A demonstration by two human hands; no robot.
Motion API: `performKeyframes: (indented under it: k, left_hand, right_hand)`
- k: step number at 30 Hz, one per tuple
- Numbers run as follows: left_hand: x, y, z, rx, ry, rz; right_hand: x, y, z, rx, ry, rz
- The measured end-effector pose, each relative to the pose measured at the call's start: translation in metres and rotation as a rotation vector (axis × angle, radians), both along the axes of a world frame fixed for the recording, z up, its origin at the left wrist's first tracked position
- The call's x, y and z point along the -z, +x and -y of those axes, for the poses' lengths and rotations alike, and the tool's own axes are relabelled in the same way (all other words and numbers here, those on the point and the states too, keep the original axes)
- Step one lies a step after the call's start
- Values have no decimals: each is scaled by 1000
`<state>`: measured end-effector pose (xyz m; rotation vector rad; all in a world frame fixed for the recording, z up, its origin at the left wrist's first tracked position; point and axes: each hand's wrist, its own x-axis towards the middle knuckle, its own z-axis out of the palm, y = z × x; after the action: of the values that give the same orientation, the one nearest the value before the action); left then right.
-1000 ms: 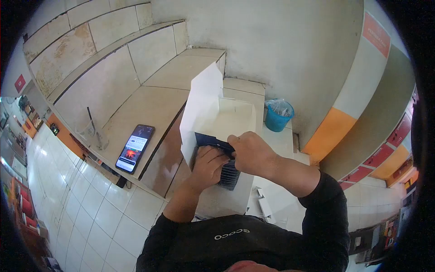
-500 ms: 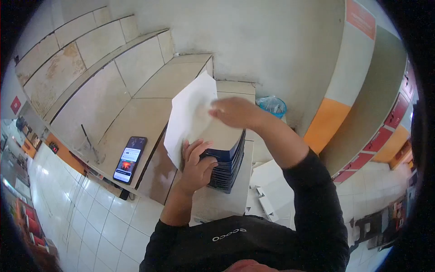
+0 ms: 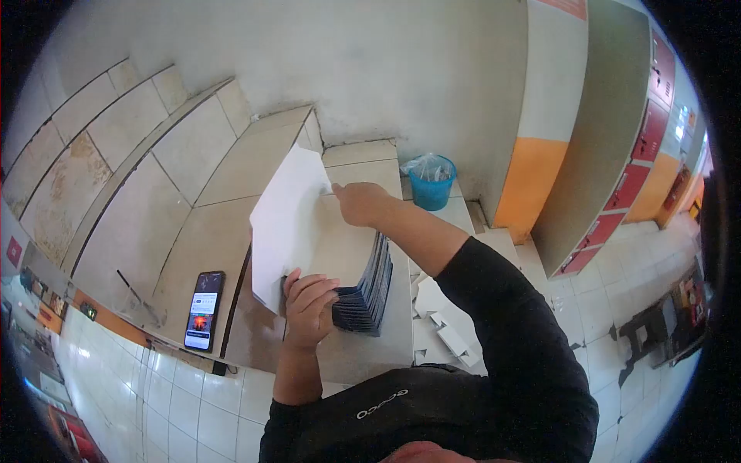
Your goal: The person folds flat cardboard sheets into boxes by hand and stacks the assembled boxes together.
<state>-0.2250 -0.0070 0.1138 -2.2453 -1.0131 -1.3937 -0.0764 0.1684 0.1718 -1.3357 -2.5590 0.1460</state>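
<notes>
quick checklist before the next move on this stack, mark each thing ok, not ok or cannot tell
1. Stack standing on the surface, not toppled: ok.
2. Left hand at the stack: ok, its fingers are at the near left corner, by the lower end of the white flap.
3. White flap raised, not lying over the pale top: ok.
4. Right hand gripping firmly: cannot tell; it is at the far end of the top, but its contact is partly hidden.
5. Phone apart from both hands: ok, it lies to the left of the stack.
6. Blue bin apart from the stack: ok, it stands beyond it.
</notes>
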Motion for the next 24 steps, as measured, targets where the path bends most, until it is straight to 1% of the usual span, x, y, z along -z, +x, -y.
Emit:
performKeyframes:
  k: [2, 5, 8, 10, 12, 14, 15, 16, 17, 18, 19, 20, 21, 23, 24]
  left_hand:
    - [1, 0, 0, 0, 14, 1]
    - [2, -1, -1, -3, 20, 0]
    - [2, 0, 0, -4, 8, -1]
    - [1, -1, 1, 18, -5, -11]
    - [-3, 1, 5, 54, -25, 39]
    - [-4, 5, 10, 44, -3, 60]
    - [-2, 6, 13, 19, 23, 53]
    - [1, 7, 17, -2, 42, 47]
    - [5, 10, 20, 11, 66, 52]
    - [10, 13, 22, 24, 94, 58]
    - [14, 17, 24, 35, 125, 63]
    - [19, 22, 28, 42, 121, 69]
    - [23, 28, 30, 54, 128, 60]
    - [30, 40, 35, 70, 151, 33]
    - [35, 46, 38, 81, 118, 36]
  right_hand:
    - [4, -1, -4, -4, 17, -19]
    - [2, -2, -8, -7, -48, -11]
    - [9, 1, -20, -53, 10, -236]
    - [2, 26, -19, -39, 107, -734]
    - [24, 69, -25, 37, 110, -1124]
    - [64, 115, -5, 374, -60, -1011]
    - [96, 137, 6, 435, -113, -781]
    - [146, 159, 7, 456, -154, -346]
    - [234, 183, -4, 308, -148, 103]
    - [300, 203, 17, 295, -198, 132]
    - [329, 209, 45, 272, -381, 304]
    - [367, 214, 73, 323, -490, 315]
    - [382, 216, 100, 270, -589, 334]
    - [400, 214, 143, 262, -676, 378]
    - [408, 211, 159, 299, -674, 348]
